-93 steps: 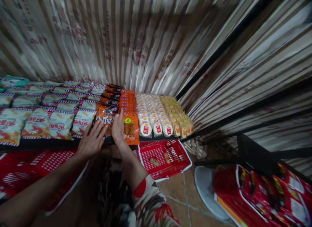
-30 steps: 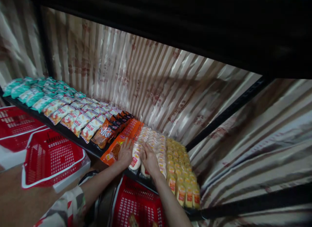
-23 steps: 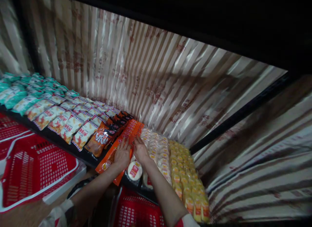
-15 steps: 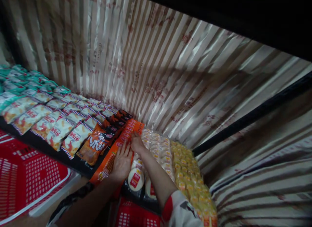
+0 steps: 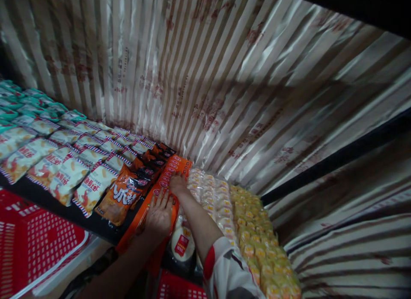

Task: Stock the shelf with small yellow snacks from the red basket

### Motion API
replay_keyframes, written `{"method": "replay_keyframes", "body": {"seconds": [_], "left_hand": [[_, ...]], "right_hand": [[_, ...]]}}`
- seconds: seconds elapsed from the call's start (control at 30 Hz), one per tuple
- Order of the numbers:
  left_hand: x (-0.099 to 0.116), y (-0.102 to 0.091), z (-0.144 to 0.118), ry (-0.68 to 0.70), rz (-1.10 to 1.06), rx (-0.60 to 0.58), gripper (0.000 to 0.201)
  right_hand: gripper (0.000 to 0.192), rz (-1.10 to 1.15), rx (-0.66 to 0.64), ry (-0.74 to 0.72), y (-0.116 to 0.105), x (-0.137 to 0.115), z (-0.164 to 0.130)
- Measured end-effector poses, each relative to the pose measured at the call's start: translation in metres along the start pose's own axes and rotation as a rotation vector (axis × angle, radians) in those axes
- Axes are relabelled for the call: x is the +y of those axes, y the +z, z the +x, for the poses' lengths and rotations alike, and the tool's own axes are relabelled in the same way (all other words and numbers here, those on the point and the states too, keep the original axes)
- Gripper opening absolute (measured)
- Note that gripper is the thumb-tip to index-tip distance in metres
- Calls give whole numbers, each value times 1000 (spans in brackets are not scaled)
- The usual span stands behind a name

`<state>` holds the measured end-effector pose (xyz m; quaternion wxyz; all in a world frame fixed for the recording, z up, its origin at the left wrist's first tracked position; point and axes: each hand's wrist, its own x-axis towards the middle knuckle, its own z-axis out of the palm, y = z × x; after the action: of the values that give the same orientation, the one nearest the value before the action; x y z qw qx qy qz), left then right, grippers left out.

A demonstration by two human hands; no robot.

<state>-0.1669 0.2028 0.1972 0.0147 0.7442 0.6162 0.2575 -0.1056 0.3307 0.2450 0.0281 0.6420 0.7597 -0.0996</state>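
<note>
My left hand (image 5: 159,213) lies flat, fingers spread, on the near end of a row of long orange snack packs (image 5: 171,169) on a dark shelf (image 5: 86,222). My right hand (image 5: 177,183) reaches farther back and presses on the same orange row, beside the clear packs of round white cakes (image 5: 205,192). Neither hand closes around a pack. A white cake pack with a red label (image 5: 182,245) sits at the shelf front under my right forearm.
Left of the orange row lie dark orange bags (image 5: 120,198), white-and-red striped bags (image 5: 66,172) and teal bags (image 5: 19,100). Yellow packs (image 5: 253,234) fill the right end. Striped shiny wrap (image 5: 205,63) backs the shelf. Red baskets (image 5: 28,247) sit below.
My hands moved from the striped and orange bags to the orange row, then my right hand slid toward the back. My view has dropped lower and closer to the shelf.
</note>
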Motion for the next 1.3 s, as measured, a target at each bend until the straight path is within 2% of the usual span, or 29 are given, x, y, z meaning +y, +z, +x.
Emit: {"method": "replay_keyframes", "body": {"seconds": [0.1,0.23,0.37,0.6,0.77,0.97,1.17,1.3], "left_hand": [[-1,0,0,-3,-7,-8,45],[1,-2,1,-19,8,-43,45],[2,-5,0,-25,29,-65,44],[0,-6,-1,-29,-5,-84,44],[-1,-5,-1,-27,-20,-74,44],[-1,-3,-1,-29,-7,-56,45],[-1,-6,0,-31,-14,-67,44],[-1,-8,2,-37,-31,-75,47]], "right_hand": [[50,-43,-1,60,-2,-4,0],[43,-63,-7,48,-7,-2,1],[36,-56,-32,-83,-24,10,2],[43,-43,-91,-334,-54,31,-6],[43,-78,-130,-385,-55,33,-13],[46,-133,-183,-398,-46,24,-19],[40,-68,-118,-395,-45,29,-22],[40,72,76,-356,-52,45,-33]]}}
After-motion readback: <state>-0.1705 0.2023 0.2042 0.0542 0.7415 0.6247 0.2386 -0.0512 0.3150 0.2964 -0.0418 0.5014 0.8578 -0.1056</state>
